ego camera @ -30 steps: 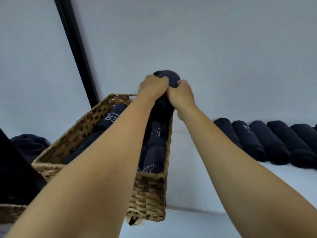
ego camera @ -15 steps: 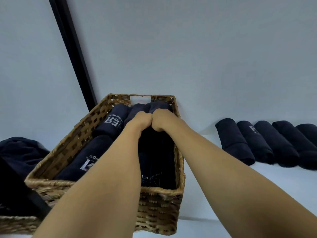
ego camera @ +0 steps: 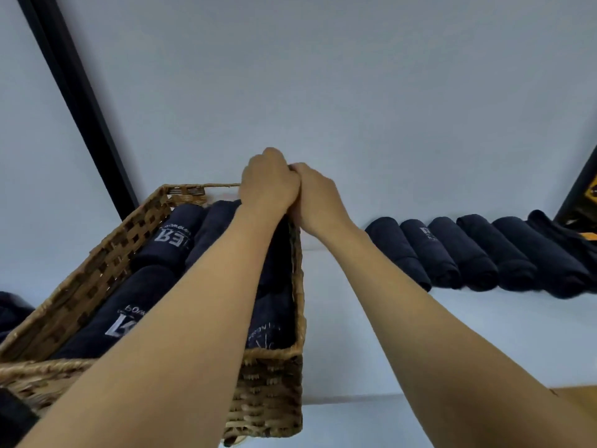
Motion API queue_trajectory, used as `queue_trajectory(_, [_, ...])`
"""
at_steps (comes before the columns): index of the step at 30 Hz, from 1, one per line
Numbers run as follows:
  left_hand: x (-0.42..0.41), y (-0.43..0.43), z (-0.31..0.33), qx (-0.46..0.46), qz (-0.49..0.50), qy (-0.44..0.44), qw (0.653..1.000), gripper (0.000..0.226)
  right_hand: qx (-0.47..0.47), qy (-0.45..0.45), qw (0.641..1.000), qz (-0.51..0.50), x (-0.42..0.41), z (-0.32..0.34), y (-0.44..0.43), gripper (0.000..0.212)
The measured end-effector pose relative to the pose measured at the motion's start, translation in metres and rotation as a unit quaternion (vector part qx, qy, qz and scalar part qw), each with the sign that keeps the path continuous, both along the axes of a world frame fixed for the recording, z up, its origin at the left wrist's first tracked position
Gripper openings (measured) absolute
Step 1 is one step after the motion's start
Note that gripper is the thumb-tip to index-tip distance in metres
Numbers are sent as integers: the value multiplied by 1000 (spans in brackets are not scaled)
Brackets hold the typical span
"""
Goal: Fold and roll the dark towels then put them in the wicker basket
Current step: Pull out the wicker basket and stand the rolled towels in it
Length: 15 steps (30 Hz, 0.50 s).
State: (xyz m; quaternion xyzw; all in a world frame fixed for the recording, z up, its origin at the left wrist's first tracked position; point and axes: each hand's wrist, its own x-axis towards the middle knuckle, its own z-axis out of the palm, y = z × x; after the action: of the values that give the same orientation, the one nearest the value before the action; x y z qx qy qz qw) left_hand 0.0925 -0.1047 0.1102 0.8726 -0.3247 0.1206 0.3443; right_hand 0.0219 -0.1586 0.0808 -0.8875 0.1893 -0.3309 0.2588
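Observation:
The wicker basket (ego camera: 97, 273) stands at the lower left on a white surface and holds several dark rolled towels (ego camera: 171, 240), some with white print. Along its right wall lies another dark rolled towel (ego camera: 278, 263), its far end running up under my fists. My left hand (ego camera: 268, 185) and my right hand (ego camera: 318, 198) are pressed together at the basket's far right corner, level with the rim. Both are closed over that towel's end, and my fingers are hidden from here.
A row of several dark rolled towels (ego camera: 478, 253) lies against the wall on the white surface (ego camera: 484, 337) to the right. A dark cloth pile (ego camera: 9, 308) sits left of the basket. A black post (ego camera: 80, 101) runs up the wall; a black-and-yellow object (ego camera: 584, 195) is at the right edge.
My hands brought the rolled towel down from above the basket into its right side. They have since slid along it toward the far rim.

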Motion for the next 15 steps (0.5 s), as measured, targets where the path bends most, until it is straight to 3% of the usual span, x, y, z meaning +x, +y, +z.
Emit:
queue_trajectory(2, [-26, -30, 9, -15, -64, 96, 993, 32, 19, -1, 998, -64, -15, -4, -31, 28])
queue_trajectory(6, [-72, -82, -19, 43, -115, 217, 968, 37, 46, 101, 979, -169, -41, -41, -99, 32])
queue_trajectory(11, [-94, -117, -94, 89, -118, 379, 914, 34, 123, 238, 943, -197, -76, -107, -142, 56])
queue_trajectory(15, [-102, -138, -133, 35, -115, 477, 870, 33, 97, 270, 936, -205, -80, -132, -155, 54])
